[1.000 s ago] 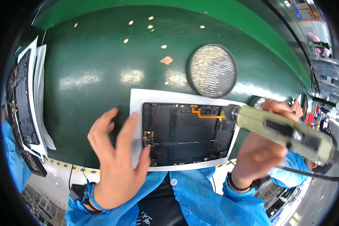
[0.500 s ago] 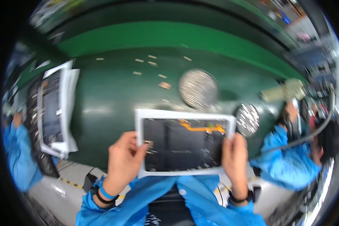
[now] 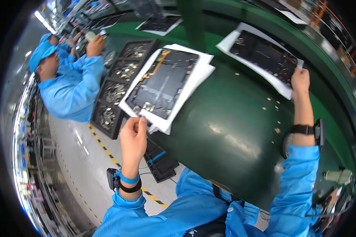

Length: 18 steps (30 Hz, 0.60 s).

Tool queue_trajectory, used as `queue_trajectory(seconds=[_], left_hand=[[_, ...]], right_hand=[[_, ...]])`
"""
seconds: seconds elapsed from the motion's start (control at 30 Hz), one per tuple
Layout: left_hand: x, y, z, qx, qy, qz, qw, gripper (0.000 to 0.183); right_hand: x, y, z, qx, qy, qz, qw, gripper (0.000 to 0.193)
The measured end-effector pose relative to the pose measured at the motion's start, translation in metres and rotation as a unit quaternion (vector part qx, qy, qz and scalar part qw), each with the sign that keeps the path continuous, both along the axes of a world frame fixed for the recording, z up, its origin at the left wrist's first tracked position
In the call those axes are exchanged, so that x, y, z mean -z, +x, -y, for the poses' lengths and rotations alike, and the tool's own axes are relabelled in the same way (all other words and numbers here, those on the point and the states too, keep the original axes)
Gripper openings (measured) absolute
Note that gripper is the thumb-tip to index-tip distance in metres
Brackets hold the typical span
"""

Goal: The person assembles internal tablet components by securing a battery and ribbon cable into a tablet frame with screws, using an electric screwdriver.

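My right hand (image 3: 300, 81) grips the near right end of an opened tablet (image 3: 261, 53) and the white sheet (image 3: 227, 41) under it. This tablet is at the far right of the bench, its dark inside facing up. My left hand (image 3: 132, 138) is closed, thumb and fingertips pinching the near edge of a white sheet (image 3: 158, 123). On that sheet lies a second opened tablet (image 3: 164, 83), with an orange ribbon cable (image 3: 158, 65) along its left side. More white sheets stick out beneath it.
A black compartment tray (image 3: 116, 93) of small metal parts stands left of the sheets, beside a co-worker in blue (image 3: 73, 83). Small pale pieces (image 3: 268, 98) lie scattered on the green bench (image 3: 221, 122). A round dish (image 3: 287, 146) is partly behind my right arm. Another opened tablet (image 3: 160, 24) lies farther back.
The view has swung left. The tablet, held in both hands before me, is now at the far right in my right hand only. My left hand has gone to the sheets on the left.
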State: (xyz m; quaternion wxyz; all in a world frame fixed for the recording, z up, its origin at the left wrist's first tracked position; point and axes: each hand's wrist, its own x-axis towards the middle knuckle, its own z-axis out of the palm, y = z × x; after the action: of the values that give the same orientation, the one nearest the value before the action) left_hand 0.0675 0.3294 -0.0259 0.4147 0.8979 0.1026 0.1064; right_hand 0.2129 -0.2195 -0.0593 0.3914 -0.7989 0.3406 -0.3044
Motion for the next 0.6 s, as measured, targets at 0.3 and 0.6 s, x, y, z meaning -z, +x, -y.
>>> queue_trajectory(seconds=[0.3,0.6], left_hand=[[-0.001,0.004,-0.004,0.011,-0.05,-0.101,0.994,0.04],[-0.009,0.011,0.017,0.038,-0.073,-0.107,0.991,0.026]], right_hand=[[0.007,0.063,-0.021,0.128,-0.194,-0.162,0.959,0.053],[-0.028,-0.066,-0.305,-0.454,0.253,-0.21,0.828,0.067]])
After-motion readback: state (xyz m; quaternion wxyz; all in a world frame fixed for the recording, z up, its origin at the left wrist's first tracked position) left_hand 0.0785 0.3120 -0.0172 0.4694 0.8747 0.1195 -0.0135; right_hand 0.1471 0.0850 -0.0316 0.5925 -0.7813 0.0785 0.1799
